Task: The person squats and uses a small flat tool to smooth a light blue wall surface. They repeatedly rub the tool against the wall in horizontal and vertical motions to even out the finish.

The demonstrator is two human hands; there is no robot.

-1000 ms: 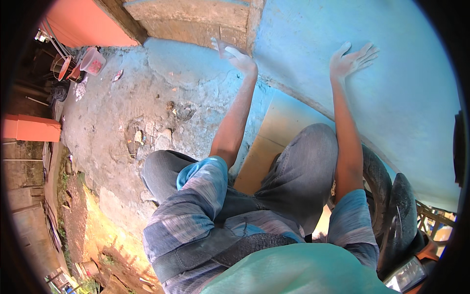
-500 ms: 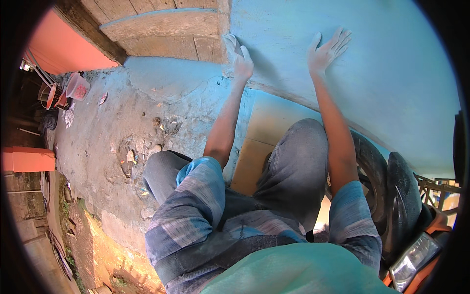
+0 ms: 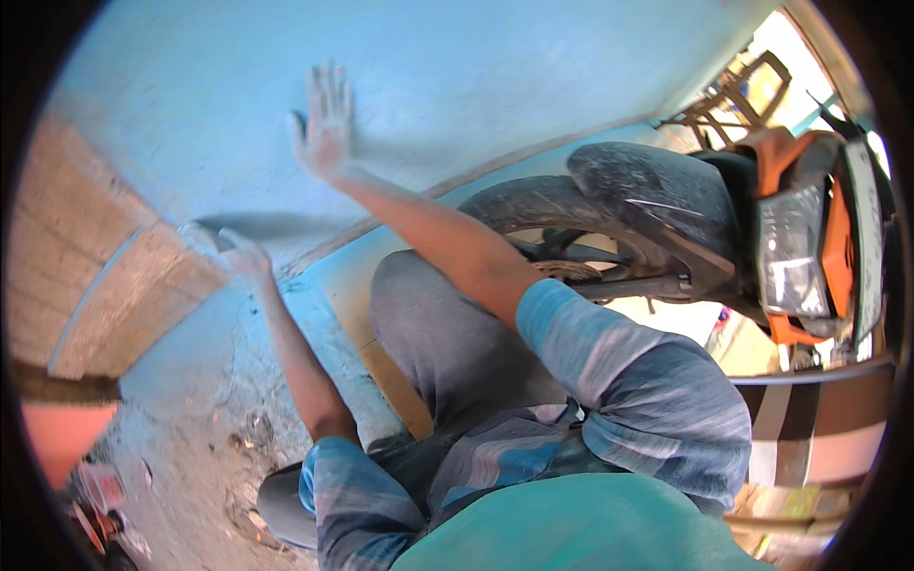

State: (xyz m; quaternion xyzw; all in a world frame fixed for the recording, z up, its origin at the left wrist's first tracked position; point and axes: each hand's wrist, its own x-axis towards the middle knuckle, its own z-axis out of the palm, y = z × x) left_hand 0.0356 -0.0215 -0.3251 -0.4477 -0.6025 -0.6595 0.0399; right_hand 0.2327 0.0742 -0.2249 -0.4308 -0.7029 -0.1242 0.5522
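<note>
My right hand [image 3: 325, 124] lies with palm toward the blue wall [image 3: 514, 76], its whitened fingers stretched out against the surface. Lower and to the left, my left hand [image 3: 233, 249], also powdery white, is at the wall's lower edge beside the weathered wooden boards [image 3: 152, 305], fingers extended and partly edge-on to me. I make out nothing held in either hand. My bent knee [image 3: 409, 305] is over a tan board [image 3: 381, 381] below the wall.
A motorcycle's front tyre [image 3: 524, 200], mudguard [image 3: 647, 181] and orange-trimmed headlight [image 3: 790, 247] stand close on my right. A dark frame [image 3: 752, 86] is beyond them. Broken concrete [image 3: 190, 438] lies at lower left, with a clear plastic tub [image 3: 100, 485] by a pink wall [image 3: 67, 428].
The view has swung round to the right, bringing more of the motorcycle in. Both hands remain at the wall, the right one now flatter on it, fingers pointing up.
</note>
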